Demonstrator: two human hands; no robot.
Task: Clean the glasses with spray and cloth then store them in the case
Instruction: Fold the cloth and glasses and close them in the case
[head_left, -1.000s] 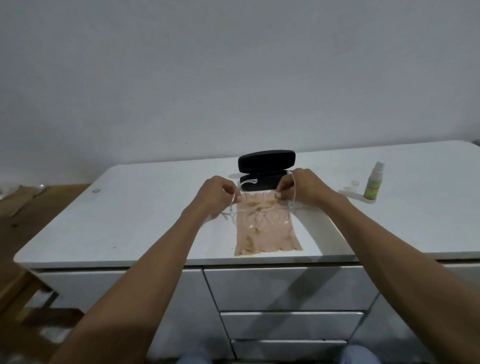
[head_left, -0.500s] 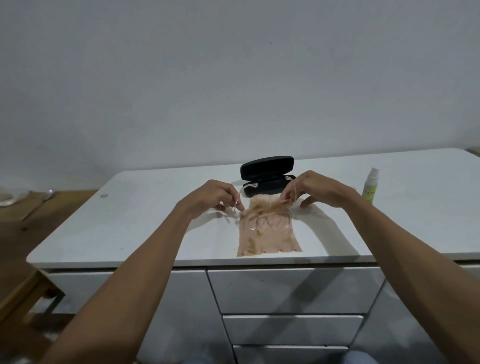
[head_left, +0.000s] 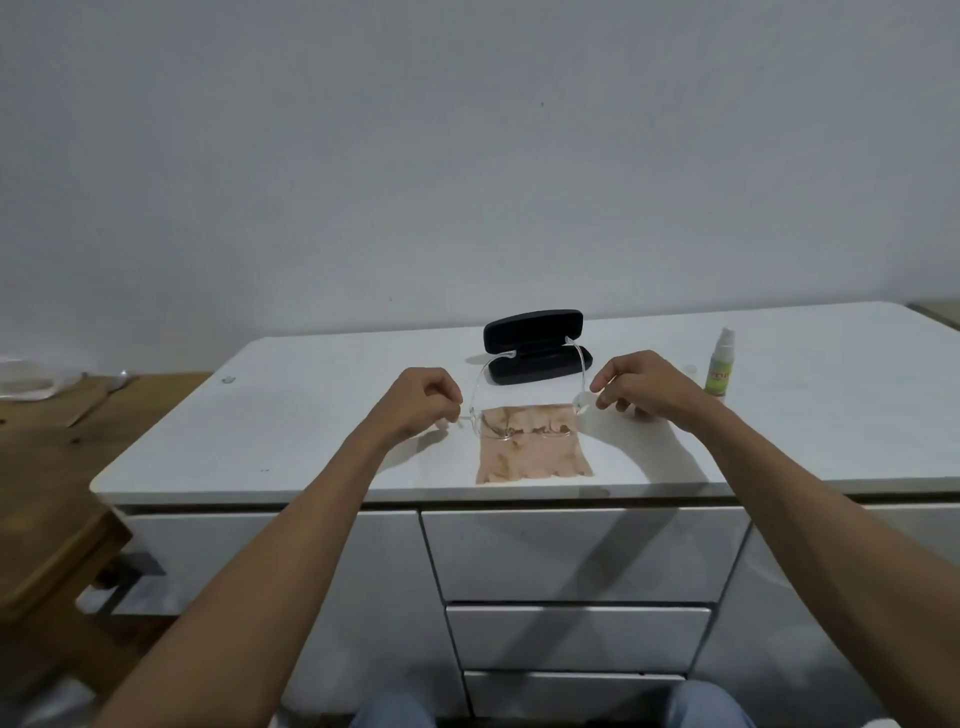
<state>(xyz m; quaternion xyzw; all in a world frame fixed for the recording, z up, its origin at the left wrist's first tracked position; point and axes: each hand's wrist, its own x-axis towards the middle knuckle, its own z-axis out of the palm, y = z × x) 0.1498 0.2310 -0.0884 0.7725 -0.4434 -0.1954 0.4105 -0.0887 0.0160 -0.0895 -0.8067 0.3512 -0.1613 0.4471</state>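
Clear-framed glasses (head_left: 524, 415) hang just above the tan patterned cloth (head_left: 532, 454), their temples unfolded and pointing away from me toward the case. My left hand (head_left: 421, 400) pinches the frame's left corner and my right hand (head_left: 641, 387) pinches its right corner. Behind the cloth sits the black hard case (head_left: 537, 345), open with its lid up. A small spray bottle (head_left: 719, 366) with a green label stands upright to the right of my right hand.
Everything rests on a white cabinet top (head_left: 311, 415) with drawers (head_left: 576, 551) below its front edge. A small clear cap (head_left: 690, 370) lies next to the bottle. A wooden table (head_left: 47, 467) stands to the left. The wall rises close behind.
My hands have moved apart, spreading the glasses' temples wide open. The frame has lifted slightly off the cloth. The camera tilted, so the scene sits lower.
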